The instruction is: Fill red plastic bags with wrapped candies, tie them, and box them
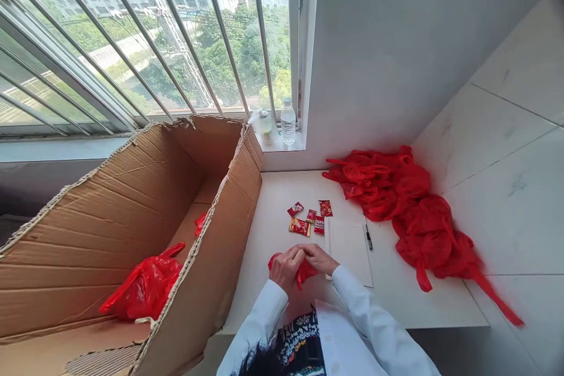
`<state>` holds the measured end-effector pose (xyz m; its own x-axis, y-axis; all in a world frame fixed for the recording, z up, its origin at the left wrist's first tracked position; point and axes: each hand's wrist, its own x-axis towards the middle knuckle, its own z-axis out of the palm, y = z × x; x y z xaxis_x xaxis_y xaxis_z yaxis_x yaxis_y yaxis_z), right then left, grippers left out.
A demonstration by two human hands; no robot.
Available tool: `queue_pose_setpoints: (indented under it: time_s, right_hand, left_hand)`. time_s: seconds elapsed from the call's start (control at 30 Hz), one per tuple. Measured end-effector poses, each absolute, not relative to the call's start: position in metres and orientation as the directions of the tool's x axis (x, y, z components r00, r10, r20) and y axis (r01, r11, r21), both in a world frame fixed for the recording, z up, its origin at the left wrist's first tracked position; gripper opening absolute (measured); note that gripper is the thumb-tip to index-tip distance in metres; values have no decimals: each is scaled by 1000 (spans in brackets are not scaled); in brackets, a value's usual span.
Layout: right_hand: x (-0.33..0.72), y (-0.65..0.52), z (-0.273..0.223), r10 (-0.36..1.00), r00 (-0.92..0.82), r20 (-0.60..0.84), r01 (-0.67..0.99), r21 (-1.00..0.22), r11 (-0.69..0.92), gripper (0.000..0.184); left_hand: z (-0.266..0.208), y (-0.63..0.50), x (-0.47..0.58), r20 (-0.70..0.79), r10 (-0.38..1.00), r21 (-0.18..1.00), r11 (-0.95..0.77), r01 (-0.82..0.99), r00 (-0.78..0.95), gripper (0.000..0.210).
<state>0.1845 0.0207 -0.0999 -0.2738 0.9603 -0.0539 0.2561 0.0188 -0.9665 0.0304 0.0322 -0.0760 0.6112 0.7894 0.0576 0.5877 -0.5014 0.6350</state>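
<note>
Near the front of the white table, my left hand (285, 269) and my right hand (320, 258) meet over a small red bag (305, 272). Both hands have closed fingers pinching its top, with the knuckles side by side. Parts of the bag show below the fingers and at the left; the pinched part is hidden. Just beyond it lie several small red snack packets (300, 226), some with gold print. An open white notebook (350, 252) lies flat by my right hand, and a black pen (368, 238) rests along its right edge.
A large open cardboard box (229, 217) stands at the left, with a shiny red plastic bag (147, 285) inside. Red bags (425, 235) are heaped at the table's right, against the wall. A water bottle (288, 121) stands on the sill by the barred window.
</note>
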Motion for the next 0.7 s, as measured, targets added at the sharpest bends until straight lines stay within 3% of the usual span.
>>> queue_pose_setpoints:
  time_s: [0.17, 0.37, 0.53, 0.7]
  right_hand:
    - [180, 27, -111, 957, -287, -54, 446, -891, 83, 32]
    - [197, 20, -110, 970, -232, -78, 676, -730, 103, 26]
    - [230, 13, -130, 972, -123, -198, 830, -558, -9, 27]
    - [253, 11, -145, 945, -43, -325, 899, -425, -105, 29]
  left_hand:
    - [-91, 35, 29, 144, 793, 510, -572, 642, 592, 23]
    - [-103, 34, 14, 133, 776, 498, -590, 636, 616, 9]
    - [-123, 12, -23, 52, 854, 556, -455, 695, 518, 16]
    - [-155, -12, -49, -135, 904, 655, -225, 721, 405, 11]
